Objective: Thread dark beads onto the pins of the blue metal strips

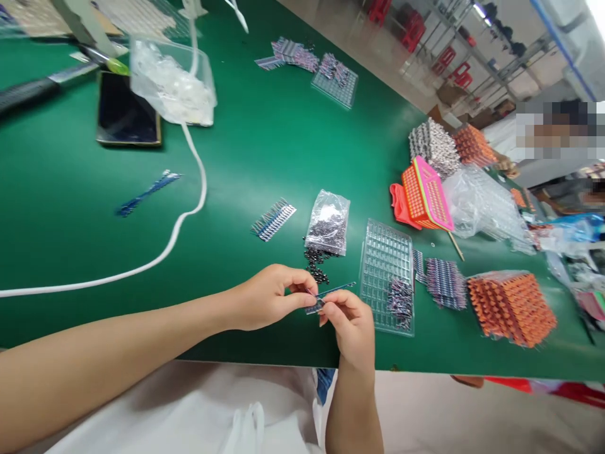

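Note:
My left hand (271,296) and my right hand (350,318) meet near the table's front edge, fingers pinched. Between their fingertips is a small dark strip (312,309), gripped by both. A thin blue wired piece (338,289) sticks out beside the fingers toward the right. Just beyond my hands, small black parts (317,268) spill from a clear plastic bag (327,227). Right of my right hand lies a clear compartment tray (385,258) with a pile of small wired parts (401,304) in it. A row of wired pieces (274,221) lies left of the bag.
Orange stacks (513,308), purple-grey strips (445,284) and a pink-orange basket (428,192) stand on the right. At the left are a white cable (177,233), a phone (127,112) and a plastic container (172,82). Another person (508,135) is at the far right.

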`<state>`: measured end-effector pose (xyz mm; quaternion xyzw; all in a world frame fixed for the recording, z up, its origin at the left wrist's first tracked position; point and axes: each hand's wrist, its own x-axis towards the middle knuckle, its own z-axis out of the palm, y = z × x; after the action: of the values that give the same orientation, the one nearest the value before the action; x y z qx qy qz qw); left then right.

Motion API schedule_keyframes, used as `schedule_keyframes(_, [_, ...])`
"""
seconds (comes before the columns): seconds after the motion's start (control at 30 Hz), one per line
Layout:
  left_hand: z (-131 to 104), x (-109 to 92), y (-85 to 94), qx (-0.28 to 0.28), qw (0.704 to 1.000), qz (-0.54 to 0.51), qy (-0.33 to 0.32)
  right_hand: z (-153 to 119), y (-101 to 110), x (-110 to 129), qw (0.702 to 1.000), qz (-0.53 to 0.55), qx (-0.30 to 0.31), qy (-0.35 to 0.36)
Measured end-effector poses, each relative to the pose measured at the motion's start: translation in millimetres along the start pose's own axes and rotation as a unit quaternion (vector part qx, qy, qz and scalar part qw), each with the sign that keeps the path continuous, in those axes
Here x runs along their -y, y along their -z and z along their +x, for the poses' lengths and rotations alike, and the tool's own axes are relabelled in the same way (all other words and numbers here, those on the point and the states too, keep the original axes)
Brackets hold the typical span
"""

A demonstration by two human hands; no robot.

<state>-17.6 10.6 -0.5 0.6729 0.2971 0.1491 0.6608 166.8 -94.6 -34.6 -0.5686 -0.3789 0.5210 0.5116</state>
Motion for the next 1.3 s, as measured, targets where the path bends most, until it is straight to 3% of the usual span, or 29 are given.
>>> schedule_keyframes(0.07, [-1.3, 0.4, 0.0, 0.029, 1.0, 0.007, 0.001, 1.0, -2.5, 1.5, 1.0, 0.01, 0.011, -0.008])
schedule_keyframes(0.13, [-1.1, 3.9, 0.3, 0.018, 1.0, 0.0, 0.013, 1.8, -5.7, 3.2, 1.0, -0.01, 0.003, -0.009])
schedule_keyframes(0.23, [2.9, 12.8, 2.2, -0.013, 0.999, -0.029, 0.039, -0.9, -5.7, 6.2, 0.993, -0.1, -0.053, 0.032])
schedule_keyframes(0.3, [6.7, 18.2, 4.4, -0.037, 0.997, -0.046, 0.053, -6.2, 3.1, 9.6, 0.972, -0.193, -0.11, 0.08])
schedule_keyframes(0.37, [9.4, 21.5, 6.4, -0.056, 0.995, -0.059, 0.063, -12.1, 22.5, 14.9, 0.93, -0.293, -0.179, 0.13])
schedule_keyframes(0.47, [10.2, 22.2, 6.8, -0.066, 0.992, -0.077, 0.069, -16.1, 68.1, 24.4, 0.833, -0.427, -0.29, 0.198])
schedule_keyframes(0.57, [9.5, 19.8, 5.8, -0.071, 0.991, -0.093, 0.071, -11.4, 118.1, 30.4, 0.749, -0.556, -0.303, 0.195])
schedule_keyframes(0.67, [10.6, 17.3, 6.1, -0.095, 0.987, -0.109, 0.072, -2.2, 154.5, 27.4, 0.739, -0.578, -0.289, 0.189])
schedule_keyframes(0.77, [12.8, 16.3, 7.3, -0.119, 0.982, -0.126, 0.073, 4.7, 167.5, 17.4, 0.724, -0.6, -0.284, 0.188])
schedule_keyframes(0.83, [13.9, 16.5, 7.6, -0.122, 0.981, -0.134, 0.074, 4.9, 161.3, 11.6, 0.694, -0.629, -0.29, 0.194])
schedule_keyframes(0.93, [14.5, 17.1, 7.2, -0.124, 0.978, -0.151, 0.071, -1.4, 130.6, 8.4, 0.669, -0.646, -0.293, 0.223])
schedule_keyframes(1.0, [14.4, 17.1, 6.7, -0.126, 0.976, -0.162, 0.07, -6.8, 100.8, 8.6, 0.688, -0.628, -0.261, 0.254])
schedule_keyframes(1.07, [14.3, 16.1, 6.4, -0.126, 0.975, -0.169, 0.069, -9.6, 70.6, 8.1, 0.728, -0.602, -0.176, 0.276])
schedule_keyframes(1.13, [14.2, 14.6, 6.4, -0.127, 0.974, -0.172, 0.069, -8.7, 46.4, 5.6, 0.749, -0.592, -0.104, 0.278])
schedule_keyframes(1.3, [14.1, 11.9, 7.1, -0.134, 0.973, -0.179, 0.062, 0.9, 23.4, -4.1, 0.733, -0.621, -0.061, 0.271])
